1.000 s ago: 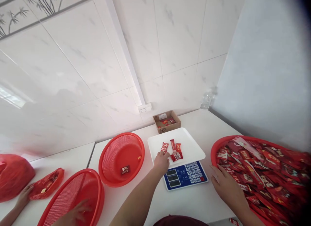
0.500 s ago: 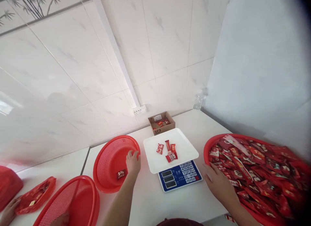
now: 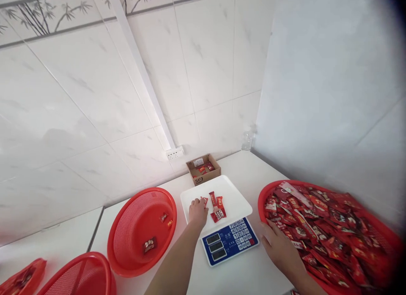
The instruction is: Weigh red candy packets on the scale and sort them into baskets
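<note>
Left hand [image 3: 198, 214] over the near left part of the white scale tray [image 3: 236, 198], fingers bent down at a small red-and-white packet [image 3: 205, 199], which lies on the tray and is partly covered by them; cannot tell whether they grip it or only touch it. Just right of it on the tray, a loose cluster of red packets: one long and narrow [image 3: 212, 198], one shorter [image 3: 220, 201], and a lettered one [image 3: 218, 215] in front, overlapping. Below the tray, the scale's blue panel [image 3: 231, 241], with keypad and three dark displays. Right hand [image 3: 281, 246] at the near left rim of a basket [image 3: 261, 202] heaped with red packets; fingers partly bent, thumb set apart from them, grip on the rim unclear. To the left on the white bench [image 3: 228, 280], a red mesh basket [image 3: 135, 227] with a dark red packet [image 3: 150, 244] and smaller pieces inside; another red basket [image 3: 103, 271] beside it, cut by the lower edge. Behind the tray, a cardboard box [image 3: 207, 176] holding more packets.
</note>
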Available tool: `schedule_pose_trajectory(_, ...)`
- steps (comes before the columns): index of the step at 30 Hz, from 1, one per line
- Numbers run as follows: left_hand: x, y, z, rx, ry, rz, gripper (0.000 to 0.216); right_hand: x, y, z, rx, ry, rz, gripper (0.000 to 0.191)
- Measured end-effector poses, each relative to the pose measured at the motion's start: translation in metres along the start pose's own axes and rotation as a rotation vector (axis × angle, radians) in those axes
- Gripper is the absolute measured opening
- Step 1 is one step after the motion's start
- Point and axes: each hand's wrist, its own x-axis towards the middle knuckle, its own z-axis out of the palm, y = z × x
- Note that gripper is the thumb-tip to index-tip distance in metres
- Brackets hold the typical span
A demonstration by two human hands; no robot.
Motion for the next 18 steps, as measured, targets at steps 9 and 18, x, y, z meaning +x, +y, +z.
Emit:
schedule_pose_trajectory(9, -0.019, -0.037, -0.021, -0.304, 0.123, -0.121, 0.029, 0.0, -0.002, -0.003, 0.038, -0.007, 0.03, 0.043)
schedule_pose_trajectory(18, -0.072, -0.137, -0.063, -0.246, 0.255, -0.58, 0.044, 0.0, 0.0, -0.001, 0.061, -0.02, 0.024, 0.044)
